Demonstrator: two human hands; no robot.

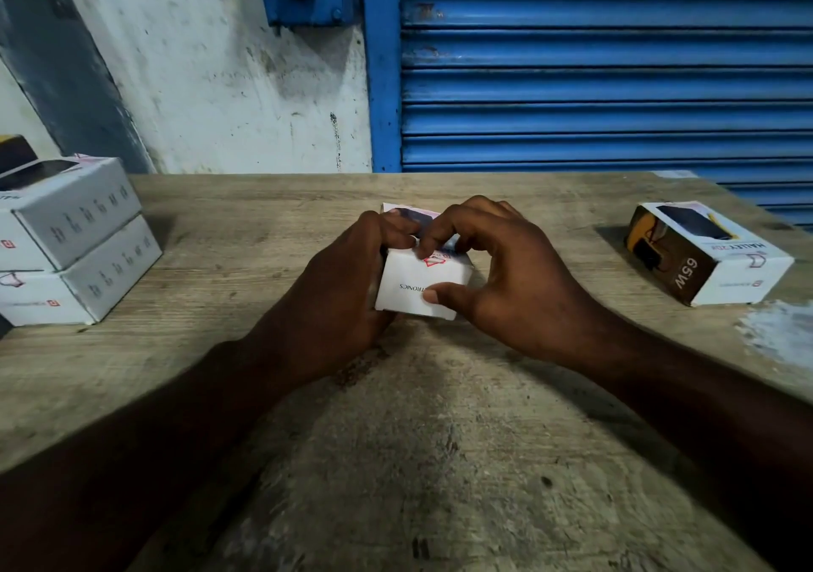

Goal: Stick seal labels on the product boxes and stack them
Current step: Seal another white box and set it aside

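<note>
A white product box (409, 283) sits in the middle of the wooden table (396, 461), its near end face towards me. My left hand (338, 290) grips its left side, thumb over the top edge. My right hand (492, 272) holds the right side, thumb pressed on the end face and fingertips curled down on a small red-and-white seal label (433, 259) at the top edge. Two white boxes (66, 241) are stacked at the left edge of the table. One more box (704, 254), with a brown side marked 65W, lies at the right.
A blue roller shutter (607, 65) and a stained white wall (220, 65) stand behind the table. The far table edge runs just beyond the boxes. A pale patch (778, 329) marks the wood at the right edge.
</note>
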